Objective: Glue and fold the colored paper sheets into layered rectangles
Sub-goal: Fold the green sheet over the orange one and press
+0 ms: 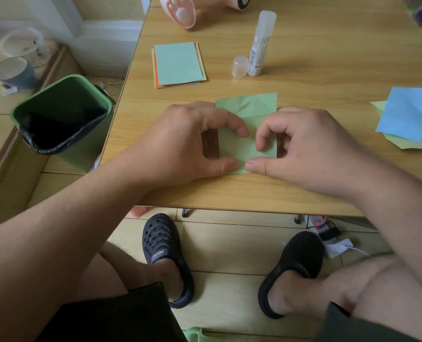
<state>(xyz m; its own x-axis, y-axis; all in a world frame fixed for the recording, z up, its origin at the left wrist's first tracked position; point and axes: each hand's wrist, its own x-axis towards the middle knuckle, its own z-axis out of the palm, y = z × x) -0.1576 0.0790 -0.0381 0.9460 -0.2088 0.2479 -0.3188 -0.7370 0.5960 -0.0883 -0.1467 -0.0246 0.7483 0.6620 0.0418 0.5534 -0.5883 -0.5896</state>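
A light green paper sheet (pixel 250 107) lies near the front edge of the wooden table (pixel 303 77), creased at its far end. My left hand (pixel 185 144) and my right hand (pixel 301 146) sit side by side on it, each pinching the paper between curled forefinger and thumb near the sheet's near edge. A stack of colored paper sheets (pixel 177 64), mint green on top with orange and yellow beneath, lies at the back left. The glue stick (pixel 261 43) stands upright behind the sheet, its clear cap (pixel 240 66) beside it.
A blue folded sheet (pixel 405 113) lies over a yellow-green one at the right edge. A pink paw-shaped object (pixel 181 11) sits at the back. A green bin (pixel 61 119) with a black liner stands left of the table. My feet in dark clogs are below.
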